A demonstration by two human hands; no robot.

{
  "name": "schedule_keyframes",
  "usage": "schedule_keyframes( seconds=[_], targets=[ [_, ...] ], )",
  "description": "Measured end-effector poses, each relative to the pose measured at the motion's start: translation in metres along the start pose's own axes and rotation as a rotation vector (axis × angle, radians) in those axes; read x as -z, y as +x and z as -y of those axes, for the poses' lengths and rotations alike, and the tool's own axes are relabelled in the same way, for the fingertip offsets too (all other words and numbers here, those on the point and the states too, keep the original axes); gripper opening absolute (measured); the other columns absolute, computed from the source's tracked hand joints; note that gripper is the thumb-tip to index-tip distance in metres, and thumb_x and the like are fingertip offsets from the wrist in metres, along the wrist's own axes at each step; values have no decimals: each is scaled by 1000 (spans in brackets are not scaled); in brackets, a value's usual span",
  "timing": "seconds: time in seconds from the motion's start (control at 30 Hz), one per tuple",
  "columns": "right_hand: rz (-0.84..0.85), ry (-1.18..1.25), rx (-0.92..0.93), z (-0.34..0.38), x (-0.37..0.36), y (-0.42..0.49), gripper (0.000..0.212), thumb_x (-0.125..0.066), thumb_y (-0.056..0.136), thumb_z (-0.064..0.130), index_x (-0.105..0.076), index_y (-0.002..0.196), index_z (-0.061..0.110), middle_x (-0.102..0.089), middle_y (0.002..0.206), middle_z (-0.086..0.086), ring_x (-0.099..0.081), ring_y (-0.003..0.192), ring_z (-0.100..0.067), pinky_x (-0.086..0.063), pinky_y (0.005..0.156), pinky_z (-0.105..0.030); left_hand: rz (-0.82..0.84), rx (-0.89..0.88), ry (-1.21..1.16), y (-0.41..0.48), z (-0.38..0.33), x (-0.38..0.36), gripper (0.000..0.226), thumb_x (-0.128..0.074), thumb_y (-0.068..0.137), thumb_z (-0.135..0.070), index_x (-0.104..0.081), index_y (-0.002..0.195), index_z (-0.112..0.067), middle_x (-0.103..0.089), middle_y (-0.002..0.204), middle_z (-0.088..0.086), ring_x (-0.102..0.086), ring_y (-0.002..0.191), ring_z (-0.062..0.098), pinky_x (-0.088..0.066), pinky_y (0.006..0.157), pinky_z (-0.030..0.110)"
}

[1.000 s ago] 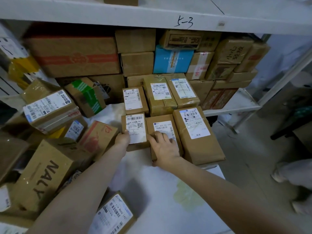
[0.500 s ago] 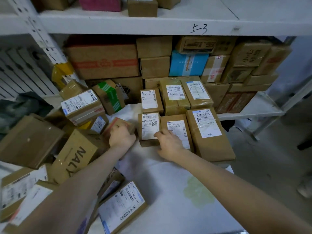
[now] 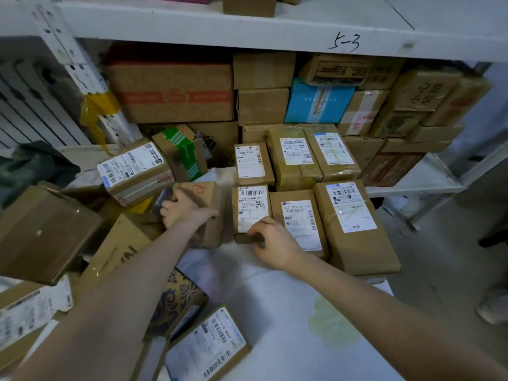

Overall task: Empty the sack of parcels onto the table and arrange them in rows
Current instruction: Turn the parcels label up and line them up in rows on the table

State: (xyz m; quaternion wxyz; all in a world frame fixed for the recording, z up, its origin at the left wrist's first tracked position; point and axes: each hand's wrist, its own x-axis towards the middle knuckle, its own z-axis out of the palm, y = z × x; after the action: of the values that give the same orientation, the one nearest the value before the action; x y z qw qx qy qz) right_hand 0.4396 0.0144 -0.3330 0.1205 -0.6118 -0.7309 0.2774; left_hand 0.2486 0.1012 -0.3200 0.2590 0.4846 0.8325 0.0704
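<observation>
Brown cartons point(image 3: 46, 232) lie loose on the white surface point(image 3: 275, 298), six of them squared into two rows. Arranging is under way: the left hand point(image 3: 180, 209) has its fingers clamped on a red-marked carton point(image 3: 204, 198) just beside the front row, and the right hand point(image 3: 270, 239) pinches the near edge of the end parcel point(image 3: 248, 210). Next, I'd guess, that carton needs sliding flush alongside.

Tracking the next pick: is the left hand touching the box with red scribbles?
Touching. The head view shows the left hand gripping the red-scribbled box, fingers curled over its far left edge.
</observation>
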Motion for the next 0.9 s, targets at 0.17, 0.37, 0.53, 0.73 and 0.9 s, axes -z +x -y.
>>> schedule_keyframes(
  seconds=[0.17,0.37,0.53,0.73,0.9],
  targets=[
    [-50,195,-77,8,3,14,29,-59,85,8,-69,111,17,-64,117,-4,-61,106,-19,-46,95,-26,-49,16,-364,-8,-14,22,121,-85,60,-45,-8,151,-30,-27,145,20,-26,134,39,-31,108,48],
    [-35,412,-109,19,8,21,21,-60,85,4,-71,103,9,-71,103,-6,-66,98,-16,-51,90,-25,-11,-130,-550,-20,-14,32,120,-89,54,-40,-20,152,-30,-39,147,9,-33,136,31,-32,109,45],
    [-87,549,-190,18,15,13,17,-62,84,3,-69,98,9,-69,96,-8,-63,92,-20,-51,83,-28,35,-299,-717,-42,-10,41,114,-90,59,-22,-22,151,-24,-43,143,1,-40,131,22,-36,109,46],
    [28,885,-303,24,37,2,17,-51,95,8,-52,111,11,-63,104,-6,-62,96,-20,-48,87,-34,370,-82,-1183,-82,-14,56,65,-75,75,-23,-50,134,-18,-64,119,8,-61,106,26,-51,87,43],
    [112,1233,-372,12,54,-14,25,-57,94,29,-56,117,17,-64,115,-5,-61,105,-19,-46,90,-38,606,8,-1387,-107,-1,57,42,-64,77,-35,-62,114,-15,-68,102,12,-63,93,29,-48,83,42]
  ],
)
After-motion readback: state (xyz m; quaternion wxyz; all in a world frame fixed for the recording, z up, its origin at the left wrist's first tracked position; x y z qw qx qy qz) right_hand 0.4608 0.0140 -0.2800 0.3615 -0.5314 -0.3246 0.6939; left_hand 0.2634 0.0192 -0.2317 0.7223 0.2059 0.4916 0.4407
